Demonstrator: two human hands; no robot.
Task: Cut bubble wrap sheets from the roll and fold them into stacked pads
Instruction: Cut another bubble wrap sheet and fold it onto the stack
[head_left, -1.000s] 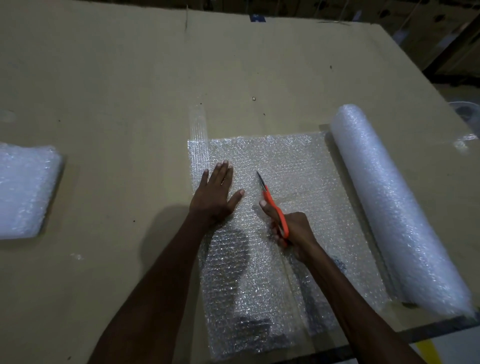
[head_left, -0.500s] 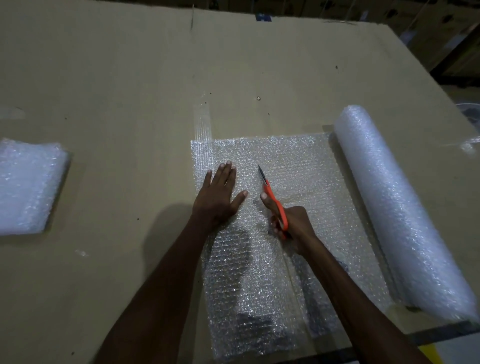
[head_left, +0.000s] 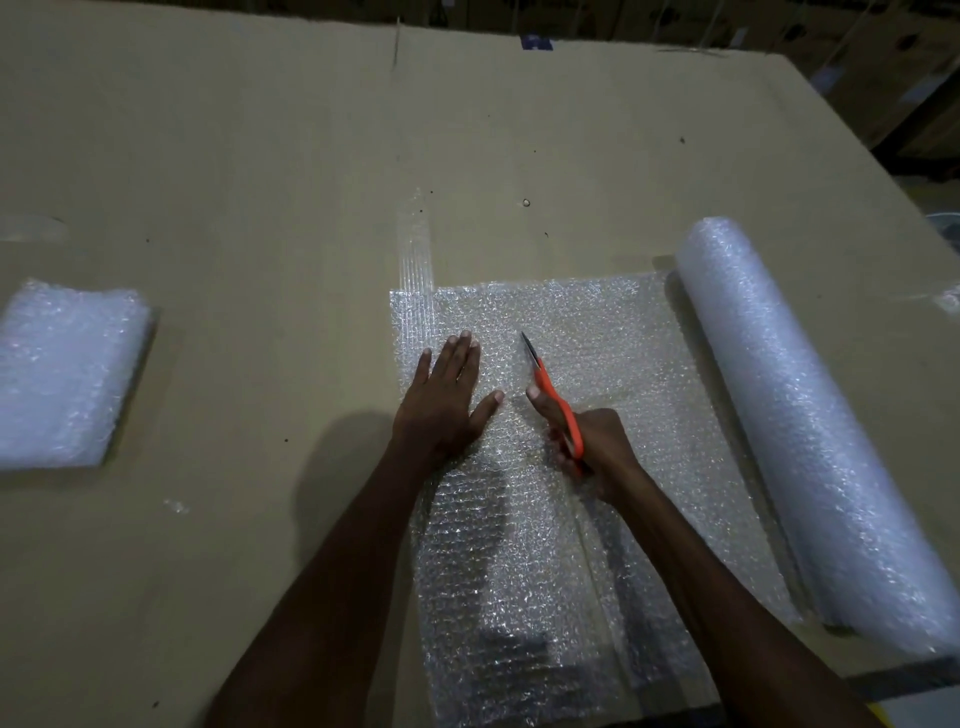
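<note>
A bubble wrap sheet (head_left: 597, 332) lies unrolled across the cardboard-covered table (head_left: 260, 156), still joined to the roll (head_left: 789, 405) on the right. My left hand (head_left: 447, 400) presses flat on the sheet's left part, fingers straight. My right hand (head_left: 592, 447) grips orange-handled scissors (head_left: 556, 400), their blades pointing away from me into the sheet, just right of my left thumb. A cut line runs from the near edge up toward the scissors. Folded bubble wrap pads (head_left: 67, 374) sit stacked at the far left.
A narrow strip of bubble wrap (head_left: 415, 249) lies beyond the sheet's far left corner. The table's near right edge (head_left: 909, 675) shows a dark band. Dim boxes and clutter stand past the far right edge.
The scissors and my right hand have moved slightly farther along the sheet. My left hand has shifted forward with them. The camera view has drifted a little.
</note>
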